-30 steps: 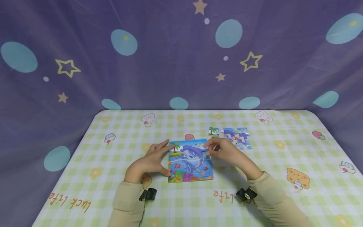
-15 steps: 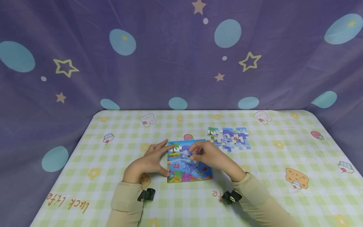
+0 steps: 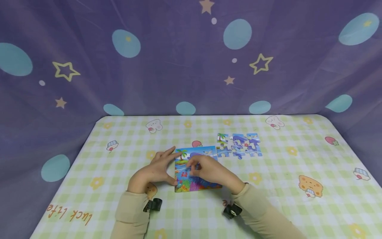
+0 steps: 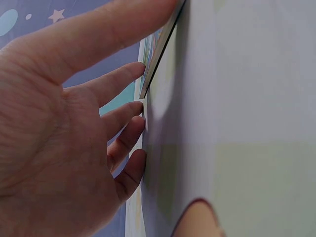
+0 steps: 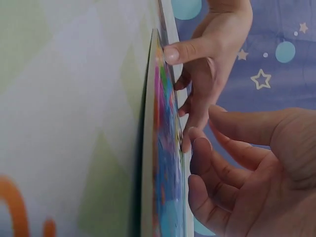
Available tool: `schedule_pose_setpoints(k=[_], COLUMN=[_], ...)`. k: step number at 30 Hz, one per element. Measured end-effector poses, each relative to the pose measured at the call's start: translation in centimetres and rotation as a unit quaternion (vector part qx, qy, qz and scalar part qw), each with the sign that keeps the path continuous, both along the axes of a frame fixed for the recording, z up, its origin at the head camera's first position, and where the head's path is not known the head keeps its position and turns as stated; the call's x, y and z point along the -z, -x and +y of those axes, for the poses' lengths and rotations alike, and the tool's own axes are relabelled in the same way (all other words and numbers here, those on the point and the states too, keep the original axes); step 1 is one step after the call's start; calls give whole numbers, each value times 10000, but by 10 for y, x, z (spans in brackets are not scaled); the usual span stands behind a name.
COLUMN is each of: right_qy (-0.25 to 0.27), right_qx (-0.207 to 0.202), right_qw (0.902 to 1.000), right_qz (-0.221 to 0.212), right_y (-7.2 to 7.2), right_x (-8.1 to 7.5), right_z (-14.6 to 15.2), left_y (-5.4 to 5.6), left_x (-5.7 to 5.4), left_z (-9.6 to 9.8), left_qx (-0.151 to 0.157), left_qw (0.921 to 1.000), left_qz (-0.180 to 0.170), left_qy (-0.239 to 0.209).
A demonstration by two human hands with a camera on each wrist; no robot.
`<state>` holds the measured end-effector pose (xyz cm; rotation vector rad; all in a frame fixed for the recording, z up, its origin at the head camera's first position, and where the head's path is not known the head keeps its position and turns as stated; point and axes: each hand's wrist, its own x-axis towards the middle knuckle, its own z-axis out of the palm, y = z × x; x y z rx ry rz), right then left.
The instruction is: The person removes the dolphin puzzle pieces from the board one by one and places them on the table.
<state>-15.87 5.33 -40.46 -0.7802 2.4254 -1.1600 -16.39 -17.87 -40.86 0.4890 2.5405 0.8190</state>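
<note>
A square dolphin jigsaw board (image 3: 191, 186) lies on the table. My left hand (image 3: 156, 171) frames its left side, thumb at the lower left corner and index fingertip at the upper left edge; in the left wrist view its fingers stretch past the board's edge (image 4: 158, 54). Over the middle of the board is my right hand (image 3: 209, 169), fingers bent and fingertips close to the picture. The right wrist view shows no piece between that hand's thumb (image 5: 232, 121) and fingers. Part of the printed dolphin is covered by it.
Several loose jigsaw pieces (image 3: 240, 141) are laid in rough rows beyond the board's upper right corner. A checked tablecloth (image 3: 283, 186) covers the table, with a patterned purple curtain (image 3: 167, 66) behind and at the sides.
My right hand has moved left and nearer to me, from the board's right edge to over its middle. The left hand has kept its place at the left edge.
</note>
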Motion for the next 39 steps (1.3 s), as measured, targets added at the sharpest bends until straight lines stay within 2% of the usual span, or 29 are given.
schedule_pose_setpoints(k=[7, 14, 21, 39], right_qy=[-449, -586, -1125, -606], right_qx=[-55, -100, -111, -269], right_qw=[9990, 9981, 9936, 9977], right_qz=[-32, -167, -21, -131], right_y=[-5, -9, -12, -6], right_x=[2, 3, 6, 8], right_z=[-11, -18, -21, -16], left_y=[-1, 0, 0, 0], left_x=[1, 1, -1, 2], left_z=[0, -1, -1, -1], left_qx=[7, 17, 53, 66], left_qw=[10000, 10000, 10000, 9999], left_qz=[-3, 48, 69, 47], left_qy=[-15, 24, 18, -63])
